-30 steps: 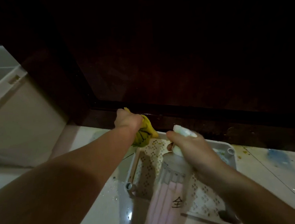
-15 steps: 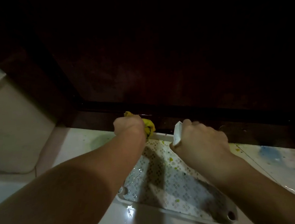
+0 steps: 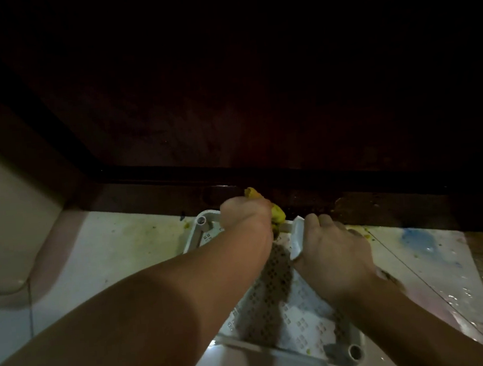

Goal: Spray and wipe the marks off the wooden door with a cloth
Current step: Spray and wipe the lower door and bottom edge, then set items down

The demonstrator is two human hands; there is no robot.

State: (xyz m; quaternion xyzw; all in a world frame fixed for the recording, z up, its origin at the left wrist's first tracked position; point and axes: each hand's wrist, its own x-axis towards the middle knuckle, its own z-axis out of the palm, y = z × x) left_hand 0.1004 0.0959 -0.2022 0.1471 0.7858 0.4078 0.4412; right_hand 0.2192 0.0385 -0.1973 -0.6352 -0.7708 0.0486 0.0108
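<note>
Door (image 3: 257, 108), dark wood, is filling the upper part of the view, its bottom rail running along the floor edge and looking wet and speckled near the middle. At far left, a pale wall (image 3: 7, 220) is meeting the tiled floor (image 3: 117, 246), which is showing faint yellow-green smears. Left hand (image 3: 244, 216) is reaching forward with fingers curled tight around a bunched yellow cloth (image 3: 276, 213); the cloth is pressing against the door's bottom rail, poking out above and to the right of the fist. Beneath both forearms, a white perforated plastic tray (image 3: 302, 320) is lying on the floor, with round sockets at its corners. Right hand (image 3: 332, 250) is hovering just beside the left, fingers curled around the white head of a spray bottle (image 3: 297, 240); only the head is showing, the body hidden under the palm. Further right, the floor is carrying a blue stain (image 3: 417, 239) and scattered water droplets, close to the door's foot.
</note>
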